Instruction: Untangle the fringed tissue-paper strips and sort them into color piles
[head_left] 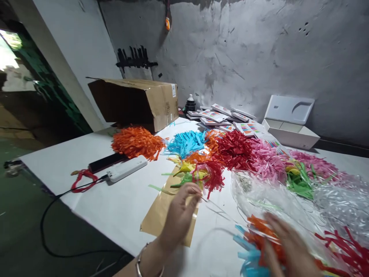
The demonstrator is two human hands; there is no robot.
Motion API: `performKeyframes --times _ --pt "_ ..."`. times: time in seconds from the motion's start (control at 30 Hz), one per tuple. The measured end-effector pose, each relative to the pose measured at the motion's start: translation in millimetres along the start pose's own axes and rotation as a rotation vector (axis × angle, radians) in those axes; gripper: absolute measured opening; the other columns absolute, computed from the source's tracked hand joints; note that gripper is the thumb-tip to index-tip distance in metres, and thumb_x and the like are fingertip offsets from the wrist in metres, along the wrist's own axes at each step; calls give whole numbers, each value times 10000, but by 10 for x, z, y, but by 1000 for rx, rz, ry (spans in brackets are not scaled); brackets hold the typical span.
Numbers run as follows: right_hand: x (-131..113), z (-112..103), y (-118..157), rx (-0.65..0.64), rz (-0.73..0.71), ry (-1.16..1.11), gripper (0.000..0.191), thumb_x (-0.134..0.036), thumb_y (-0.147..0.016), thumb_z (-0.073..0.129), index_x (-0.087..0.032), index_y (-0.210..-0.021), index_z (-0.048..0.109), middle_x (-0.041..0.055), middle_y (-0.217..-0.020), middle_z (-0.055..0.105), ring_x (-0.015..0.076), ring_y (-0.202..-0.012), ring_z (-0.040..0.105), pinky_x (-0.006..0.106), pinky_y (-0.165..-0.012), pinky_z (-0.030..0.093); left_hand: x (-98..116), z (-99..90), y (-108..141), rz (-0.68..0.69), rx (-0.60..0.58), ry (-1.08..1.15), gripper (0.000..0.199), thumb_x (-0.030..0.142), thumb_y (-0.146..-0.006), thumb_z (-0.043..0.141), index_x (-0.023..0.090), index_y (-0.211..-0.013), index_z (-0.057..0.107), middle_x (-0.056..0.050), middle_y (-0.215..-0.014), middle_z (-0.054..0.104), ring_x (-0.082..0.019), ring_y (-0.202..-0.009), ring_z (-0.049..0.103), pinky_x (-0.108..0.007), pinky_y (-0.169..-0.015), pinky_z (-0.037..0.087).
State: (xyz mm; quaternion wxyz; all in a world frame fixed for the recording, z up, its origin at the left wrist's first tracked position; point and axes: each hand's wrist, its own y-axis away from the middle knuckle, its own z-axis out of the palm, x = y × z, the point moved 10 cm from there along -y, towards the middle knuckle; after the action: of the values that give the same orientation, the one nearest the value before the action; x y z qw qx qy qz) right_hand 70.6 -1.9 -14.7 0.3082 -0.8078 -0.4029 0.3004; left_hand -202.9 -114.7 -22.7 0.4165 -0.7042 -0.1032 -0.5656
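My left hand (181,211) is closed in a pinch on a thin string (220,212). From there the string stretches right to an orange paper tassel (261,227). Over that tassel is my right hand (288,246), smeared by motion, so its grip does not show. Blue tassel strips (249,257) hang beside the orange one at the bottom. Just beyond my left fingers lies a bunch of red, yellow and green tassels (213,177). A sheet of brown paper (157,213) lies partly under my left hand.
Orange (137,142), blue (187,143), dark red (235,150) and pink fringe heaps (269,159) cross the table. Clear plastic bags (340,200) lie right. A white power strip (127,169) sits left. Behind stand an open carton (161,104), several flat packs (215,115) and a white box (291,132).
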Motion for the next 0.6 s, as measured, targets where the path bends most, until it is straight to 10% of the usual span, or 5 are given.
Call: performKeyframes --times 0.17,0.47,0.6 --pt "-946 800 -213 -223 -92 -488 202 -284 -1014 496 -226 -1130 651 48 -912 736 182 -828 716 254 -721 565 100 451 230 99 -260 -67 147 255 -982 577 203 -881 671 -49 -928 616 -176 -897 611 -283 -825 493" --pt "-530 1147 59 -266 304 -612 379 -491 -1005 447 -230 -925 711 7 -685 666 154 -525 579 237 -585 506 -445 -480 -732 -86 -239 -757 310 312 -982 472 184 -1211 638 -127 -1193 646 -250 -1036 639 -381 -908 528" --pt "-521 1251 112 -303 345 -603 437 -537 -1007 411 -231 -889 699 11 -721 677 160 -568 600 243 -609 509 -837 -330 -927 -122 -418 -870 314 246 -837 657 173 -1141 689 -142 -1160 685 -311 -1080 632 -424 -937 505"
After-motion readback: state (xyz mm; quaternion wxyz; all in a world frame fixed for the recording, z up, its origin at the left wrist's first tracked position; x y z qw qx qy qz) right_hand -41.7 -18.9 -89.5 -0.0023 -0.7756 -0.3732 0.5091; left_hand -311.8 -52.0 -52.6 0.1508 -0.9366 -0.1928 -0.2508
